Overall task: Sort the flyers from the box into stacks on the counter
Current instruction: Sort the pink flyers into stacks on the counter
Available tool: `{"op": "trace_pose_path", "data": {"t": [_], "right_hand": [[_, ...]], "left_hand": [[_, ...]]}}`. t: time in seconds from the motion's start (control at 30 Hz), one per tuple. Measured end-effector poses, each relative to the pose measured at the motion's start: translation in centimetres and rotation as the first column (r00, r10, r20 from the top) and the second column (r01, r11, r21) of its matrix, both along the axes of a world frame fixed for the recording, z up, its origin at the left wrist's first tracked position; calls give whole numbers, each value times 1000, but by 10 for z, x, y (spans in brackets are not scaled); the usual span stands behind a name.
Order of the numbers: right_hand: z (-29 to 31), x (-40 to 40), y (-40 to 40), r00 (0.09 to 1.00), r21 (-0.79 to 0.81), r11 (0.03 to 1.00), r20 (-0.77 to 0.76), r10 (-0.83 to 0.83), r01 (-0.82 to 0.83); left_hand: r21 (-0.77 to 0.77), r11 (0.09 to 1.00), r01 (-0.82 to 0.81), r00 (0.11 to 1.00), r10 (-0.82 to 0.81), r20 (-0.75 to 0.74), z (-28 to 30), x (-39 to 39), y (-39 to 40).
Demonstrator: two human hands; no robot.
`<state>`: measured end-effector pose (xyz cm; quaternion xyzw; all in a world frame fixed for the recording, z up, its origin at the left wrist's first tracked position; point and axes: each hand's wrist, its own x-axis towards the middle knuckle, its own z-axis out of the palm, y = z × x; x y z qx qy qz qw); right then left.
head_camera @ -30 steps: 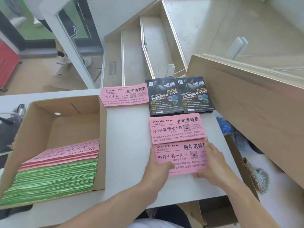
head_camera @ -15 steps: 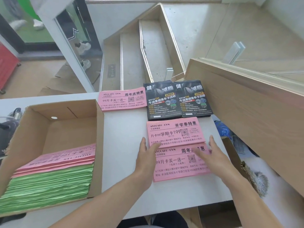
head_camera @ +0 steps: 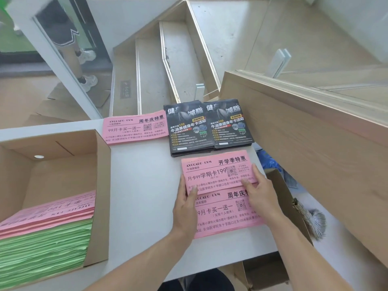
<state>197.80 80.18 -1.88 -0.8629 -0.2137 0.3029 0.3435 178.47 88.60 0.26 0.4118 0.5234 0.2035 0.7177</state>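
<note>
Both hands lie flat and unclenched at centre right of the frame, left hand (head_camera: 185, 208) and right hand (head_camera: 260, 191) flanking the upper pink flyer stack (head_camera: 218, 172), over the lower pink stack (head_camera: 227, 215). White smooth worktop (head_camera: 142, 185); cardboard box (head_camera: 50, 179) at left; stairs (head_camera: 151, 66) beyond.

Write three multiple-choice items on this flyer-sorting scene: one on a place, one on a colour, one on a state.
1. Where do the two stacks of black glossy flyers lie?
A. inside the box
B. at the counter's far edge
C. on the floor

2. What colour are the lowest sheets in the brown cardboard box?
A. green
B. black
C. white

3. What are the hands doing?
A. hanging free
B. resting on pink paper flyers
C. gripping the box

Key: B, they sit beyond the pink flyers; A, green sheets under pink; B, left hand and right hand touch the pink stacks.
</note>
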Motion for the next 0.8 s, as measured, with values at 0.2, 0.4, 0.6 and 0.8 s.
{"op": "trace_pose_path", "data": {"t": [0.2,0.4,0.6,0.8], "right_hand": [[17,25,-7,998,5,999,-15,-53,54],[23,35,-1,999,24,999,-12,-32,32],[25,36,-4,1000,18,999,-11,28,-27],[40,22,4,979,-49,998,201,-33,44]], "left_hand": [[18,1000,11,1000,-11,24,-7,32,-6],[22,1000,-7,999,7,35,-9,44,-1],[35,999,15,1000,-16,24,-3,46,0],[9,996,90,996,-90,28,19,29,14]]}}
